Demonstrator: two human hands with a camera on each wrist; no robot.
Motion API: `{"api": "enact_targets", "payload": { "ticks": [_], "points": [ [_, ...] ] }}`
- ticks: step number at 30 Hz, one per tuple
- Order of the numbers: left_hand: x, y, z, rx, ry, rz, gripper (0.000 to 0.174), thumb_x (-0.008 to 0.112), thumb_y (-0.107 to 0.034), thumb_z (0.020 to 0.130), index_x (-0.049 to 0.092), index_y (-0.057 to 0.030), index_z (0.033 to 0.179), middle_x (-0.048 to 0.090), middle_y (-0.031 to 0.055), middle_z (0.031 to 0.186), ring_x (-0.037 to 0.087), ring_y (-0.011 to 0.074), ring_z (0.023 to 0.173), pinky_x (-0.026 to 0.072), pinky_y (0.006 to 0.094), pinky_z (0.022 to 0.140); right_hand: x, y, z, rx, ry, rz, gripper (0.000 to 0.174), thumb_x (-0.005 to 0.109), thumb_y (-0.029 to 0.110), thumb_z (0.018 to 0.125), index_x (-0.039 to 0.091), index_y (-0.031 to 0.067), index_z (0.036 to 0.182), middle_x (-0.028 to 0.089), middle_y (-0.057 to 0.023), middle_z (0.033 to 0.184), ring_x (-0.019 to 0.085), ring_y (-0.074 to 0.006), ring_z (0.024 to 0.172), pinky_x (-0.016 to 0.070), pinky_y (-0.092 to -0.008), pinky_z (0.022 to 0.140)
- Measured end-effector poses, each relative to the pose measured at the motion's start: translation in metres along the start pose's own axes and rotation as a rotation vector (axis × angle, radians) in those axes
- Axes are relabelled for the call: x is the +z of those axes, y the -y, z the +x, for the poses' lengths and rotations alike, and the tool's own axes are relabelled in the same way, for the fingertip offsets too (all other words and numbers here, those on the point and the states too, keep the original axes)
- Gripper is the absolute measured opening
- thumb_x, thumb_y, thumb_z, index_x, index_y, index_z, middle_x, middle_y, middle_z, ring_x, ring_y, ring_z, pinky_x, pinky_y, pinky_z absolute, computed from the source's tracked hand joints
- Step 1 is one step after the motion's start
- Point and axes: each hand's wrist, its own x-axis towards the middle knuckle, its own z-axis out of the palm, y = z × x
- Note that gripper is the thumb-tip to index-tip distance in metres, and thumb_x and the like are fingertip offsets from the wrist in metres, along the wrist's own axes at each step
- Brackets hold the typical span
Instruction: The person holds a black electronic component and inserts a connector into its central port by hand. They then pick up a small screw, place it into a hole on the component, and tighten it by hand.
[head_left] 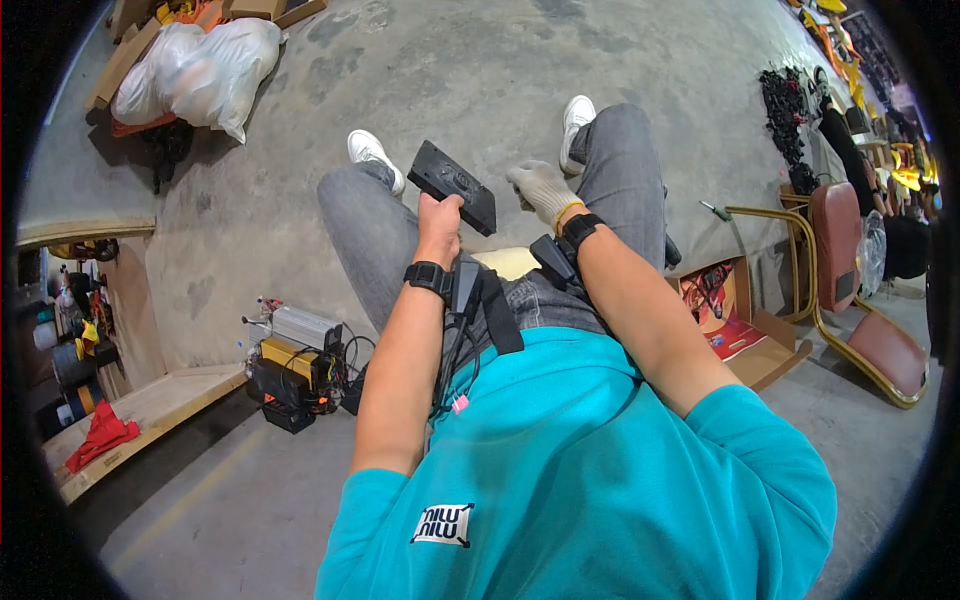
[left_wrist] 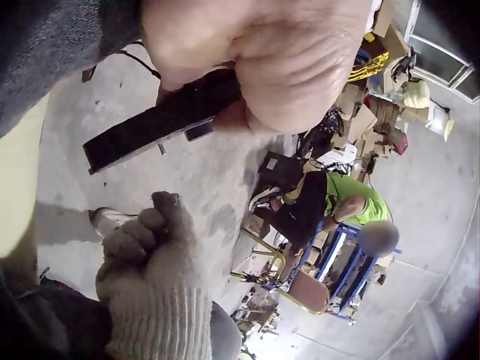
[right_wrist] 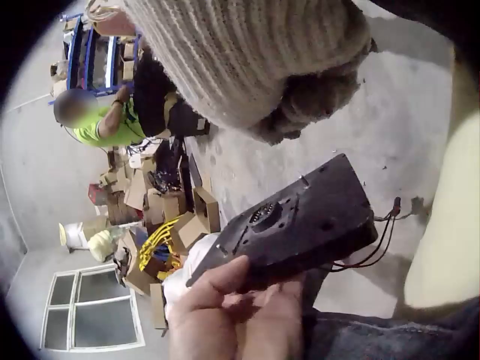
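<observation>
My bare left hand [head_left: 438, 225] grips one end of a flat black rectangular case [head_left: 455, 187] between thumb and fingers, above the floor between the knees. In the right wrist view, the face of the black case [right_wrist: 292, 225] shows a round perforated part, small posts and holes, and thin red and dark wires trail from its edge. My right hand [head_left: 545, 190], in a pale knitted glove with dark fingertips, hovers beside the case, apart from it. Its gloved fingers [left_wrist: 142, 232] are loosely curled in the left wrist view, with nothing visible in them.
A metal-and-yellow device [head_left: 300, 350] with cables stands on the floor at left, near a wooden plank [head_left: 160, 415] with a red cloth. White plastic bags [head_left: 215, 75] lie far left. An open cardboard box [head_left: 770, 345] and a chair [head_left: 840, 250] stand at right. Another person [left_wrist: 352, 202] sits farther off.
</observation>
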Motion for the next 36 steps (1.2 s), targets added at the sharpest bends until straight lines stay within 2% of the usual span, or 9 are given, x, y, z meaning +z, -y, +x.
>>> {"api": "enact_targets", "payload": {
  "ticks": [2, 8, 11, 21, 27, 29, 33, 35, 36],
  "points": [
    [0.0, -0.002, 0.0, -0.025, -0.009, 0.071, 0.031, 0.053, 0.008, 0.079, 0.058, 0.0033, 0.108, 0.064, 0.0096, 0.104, 0.062, 0.0227, 0.096, 0.0468, 0.0338, 0.087, 0.0, -0.001, 0.0, -0.002, -0.058, 0.181, 0.026, 0.057, 0.025, 0.087, 0.063, -0.0004, 0.084, 0.059, -0.0082, 0.071, 0.056, -0.0179, 0.059, 0.0485, -0.0336, 0.056],
    [0.001, -0.004, -0.003, -0.035, -0.056, 0.082, 0.03, 0.051, 0.008, 0.078, 0.058, 0.0045, 0.107, 0.063, 0.0081, 0.102, 0.062, 0.0221, 0.094, 0.0463, 0.0345, 0.088, -0.011, 0.002, -0.006, -0.013, 0.044, 0.326, 0.016, 0.059, 0.014, 0.091, 0.062, 0.0002, 0.1, 0.06, -0.0043, 0.078, 0.056, -0.0121, 0.058, 0.0449, -0.027, 0.051],
    [0.003, -0.009, -0.006, -0.042, -0.061, 0.065, 0.029, 0.051, 0.006, 0.078, 0.058, 0.0046, 0.106, 0.062, 0.0078, 0.101, 0.061, 0.022, 0.094, 0.0456, 0.0343, 0.089, -0.012, -0.004, -0.002, 0.007, 0.108, 0.373, 0.013, 0.059, 0.012, 0.087, 0.066, 0.0018, 0.091, 0.062, -0.0064, 0.077, 0.056, -0.0138, 0.058, 0.0497, -0.0279, 0.056],
    [0.003, -0.009, -0.008, -0.059, -0.129, 0.103, 0.019, 0.053, 0.003, 0.077, 0.059, 0.001, 0.095, 0.061, 0.0055, 0.091, 0.058, 0.0191, 0.083, 0.0453, 0.0327, 0.079, 0.001, 0.01, -0.01, 0.126, 0.013, 0.335, 0.014, 0.057, 0.007, 0.087, 0.064, 0.0014, 0.098, 0.061, -0.0039, 0.077, 0.054, -0.0125, 0.056, 0.0455, -0.0264, 0.052],
    [0.001, -0.009, -0.006, -0.066, -0.064, 0.035, 0.026, 0.053, 0.004, 0.078, 0.06, 0.003, 0.102, 0.064, 0.0074, 0.097, 0.061, 0.0205, 0.087, 0.0473, 0.0332, 0.082, -0.002, 0.014, -0.015, 0.005, -0.003, 0.179, 0.024, 0.059, 0.026, 0.088, 0.066, 0.0034, 0.094, 0.055, -0.0013, 0.072, 0.048, -0.0113, 0.054, 0.0389, -0.0271, 0.049],
    [0.004, -0.014, -0.009, -0.102, -0.077, 0.071, 0.029, 0.053, 0.003, 0.079, 0.06, 0.0031, 0.108, 0.066, 0.0085, 0.102, 0.063, 0.0213, 0.09, 0.0481, 0.0332, 0.083, -0.002, 0.013, -0.018, -0.091, 0.078, 0.022, 0.035, 0.063, 0.034, 0.082, 0.067, 0.003, 0.098, 0.06, -0.0051, 0.077, 0.055, -0.0144, 0.064, 0.0441, -0.0281, 0.056],
    [-0.003, -0.001, 0.0, -0.048, -0.039, 0.073, 0.031, 0.053, 0.003, 0.081, 0.06, 0.0026, 0.111, 0.067, 0.0085, 0.105, 0.064, 0.021, 0.092, 0.0485, 0.0333, 0.084, 0.004, 0.026, -0.035, -0.14, 0.072, -0.088, 0.04, 0.064, 0.036, 0.082, 0.068, 0.0009, 0.102, 0.066, -0.0081, 0.084, 0.061, -0.0179, 0.071, 0.0493, -0.0302, 0.064],
    [-0.007, 0.005, 0.005, -0.055, 0.024, 0.007, 0.029, 0.054, 0.003, 0.086, 0.059, 0.0019, 0.114, 0.067, 0.0082, 0.108, 0.064, 0.0204, 0.094, 0.0492, 0.0335, 0.085, 0.005, 0.029, -0.04, -0.346, 0.027, -0.21, 0.045, 0.065, 0.038, 0.082, 0.068, -0.0007, 0.107, 0.07, -0.0145, 0.093, 0.067, -0.0246, 0.081, 0.0524, -0.0337, 0.076],
    [-0.007, 0.006, 0.006, -0.056, 0.023, 0.007, 0.029, 0.054, 0.003, 0.086, 0.059, 0.0019, 0.114, 0.067, 0.0082, 0.108, 0.064, 0.0204, 0.094, 0.0492, 0.0335, 0.085, 0.006, 0.025, -0.037, -0.346, 0.027, -0.21, 0.045, 0.065, 0.038, 0.082, 0.068, -0.0007, 0.107, 0.07, -0.0145, 0.093, 0.067, -0.0246, 0.081, 0.0524, -0.0337, 0.076]
  ]
}}
